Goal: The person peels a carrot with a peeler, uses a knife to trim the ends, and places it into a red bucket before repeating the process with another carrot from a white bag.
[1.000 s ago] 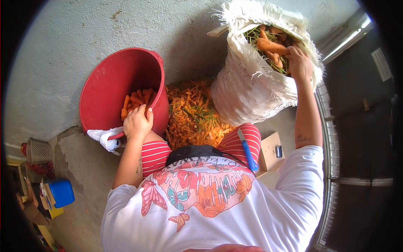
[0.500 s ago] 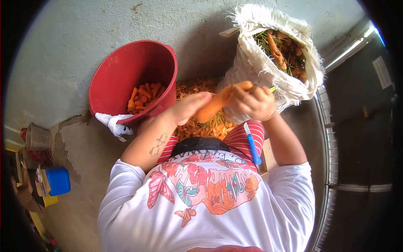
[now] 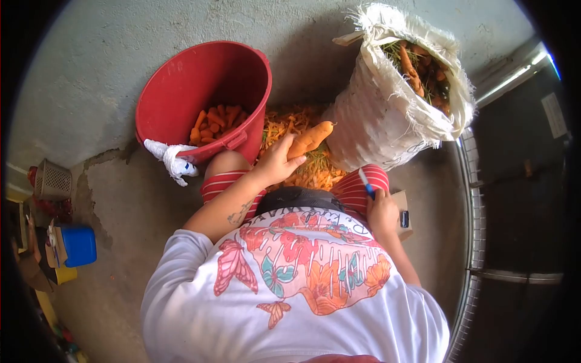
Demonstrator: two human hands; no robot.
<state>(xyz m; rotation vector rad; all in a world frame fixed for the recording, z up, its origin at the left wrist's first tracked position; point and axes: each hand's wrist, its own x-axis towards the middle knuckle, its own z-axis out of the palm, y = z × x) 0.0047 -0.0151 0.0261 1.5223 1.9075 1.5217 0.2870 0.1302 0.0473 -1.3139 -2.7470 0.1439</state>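
Note:
A thick, knobbly carrot (image 3: pixel 310 138) is gripped in my left hand (image 3: pixel 279 162), its tip pointing up and to the right over a heap of orange peelings (image 3: pixel 311 172). My right hand (image 3: pixel 382 213) is closed around the blue handle of a knife (image 3: pixel 367 183) by my right thigh. The knife's pale blade points up and left, across the red striped trousers. Left of the peelings, a red bucket (image 3: pixel 175 78) leans toward me with several peeled carrots (image 3: pixel 215 126) inside.
A white woven sack (image 3: pixel 375 115) full of carrots and green stalks stands at the right. A white cloth (image 3: pixel 171 160) is tied on the bucket's rim. Beyond lie a small box (image 3: pixel 401 224), a dark metal door (image 3: pixel 514 199), a blue container (image 3: pixel 80 245) and a grey perforated basket (image 3: pixel 53 180).
My right hand has left the carrot and moved down to my thigh, where it has taken hold of the knife. The left hand keeps the carrot.

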